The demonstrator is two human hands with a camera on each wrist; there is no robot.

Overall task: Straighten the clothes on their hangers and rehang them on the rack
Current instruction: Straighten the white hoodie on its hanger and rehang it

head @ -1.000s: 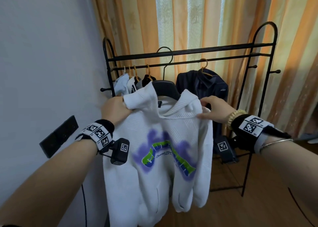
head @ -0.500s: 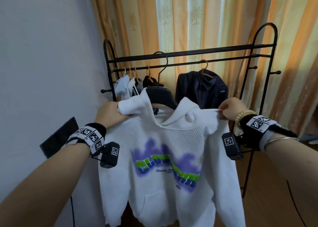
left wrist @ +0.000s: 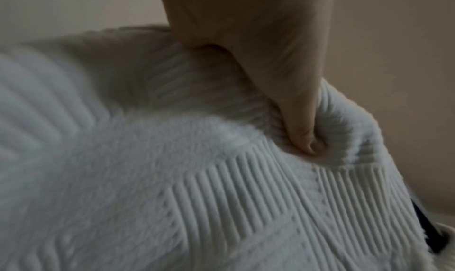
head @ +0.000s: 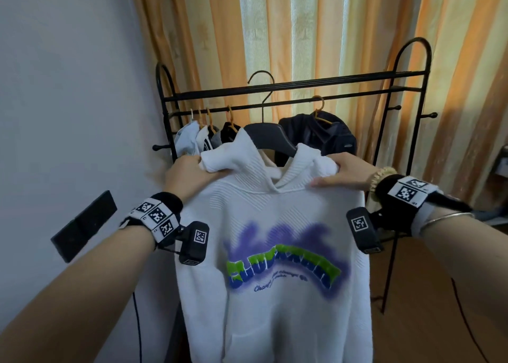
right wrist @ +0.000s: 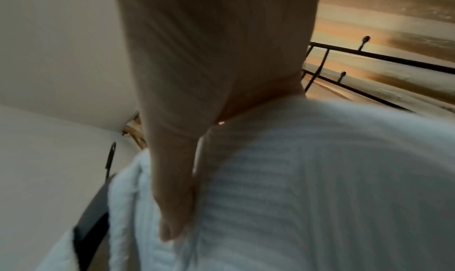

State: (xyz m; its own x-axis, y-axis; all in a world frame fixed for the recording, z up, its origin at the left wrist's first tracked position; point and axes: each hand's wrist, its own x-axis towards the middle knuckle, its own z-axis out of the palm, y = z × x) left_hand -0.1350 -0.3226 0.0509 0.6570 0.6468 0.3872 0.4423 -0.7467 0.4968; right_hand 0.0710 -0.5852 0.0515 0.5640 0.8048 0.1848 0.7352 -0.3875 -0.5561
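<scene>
A white hoodie (head: 277, 252) with a purple, green and blue print hangs in front of me on a black hanger (head: 270, 137). The hanger's hook (head: 261, 79) stands level with the top rail of the black rack (head: 302, 83); whether it rests on the rail I cannot tell. My left hand (head: 189, 174) grips the hoodie's left shoulder, and the left wrist view shows its thumb pressed into the ribbed fabric (left wrist: 221, 178). My right hand (head: 343, 174) holds the right shoulder with its thumb lying on the front (right wrist: 295, 178).
On the rack's lower rail, several garments hang bunched at the left (head: 200, 137), and a dark jacket (head: 324, 134) hangs on an orange hanger behind the hoodie. A pale wall (head: 68, 101) is close on the left, striped curtains (head: 302, 27) behind, wooden floor (head: 426, 321) at right.
Both hands have lifted the hoodie up and toward the rack, and the hanger's hook now stands at the top rail. The right hand has shifted inward on the shoulder.
</scene>
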